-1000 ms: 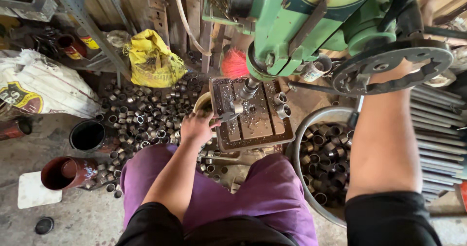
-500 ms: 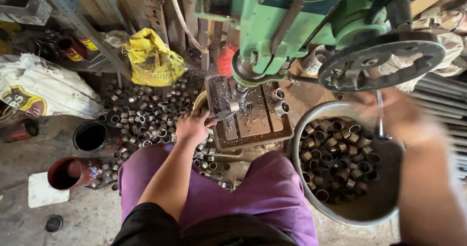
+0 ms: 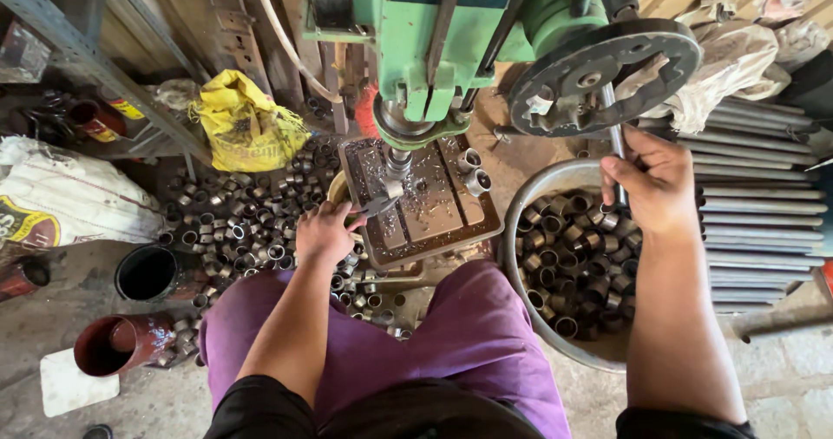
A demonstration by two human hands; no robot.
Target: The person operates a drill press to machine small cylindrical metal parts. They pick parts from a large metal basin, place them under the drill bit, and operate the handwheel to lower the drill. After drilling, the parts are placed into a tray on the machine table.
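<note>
Green upright drill press [image 3: 434, 31] towers over the rusty slotted metal worktop [image 3: 434, 205], and beside it sits a big round steel basin [image 3: 529, 205] loaded with short metal tube rings [image 3: 573, 257]. Right hand [image 3: 655, 183] has its grip wrapped shut around the thin steel feed lever [image 3: 614, 135] under the dark spoked handwheel [image 3: 599, 75]. Left hand [image 3: 325, 231] pinches closed on the small grey clamp handle [image 3: 377, 203] at the worktop's near-left edge, right below the drill spindle [image 3: 397, 163].
</note>
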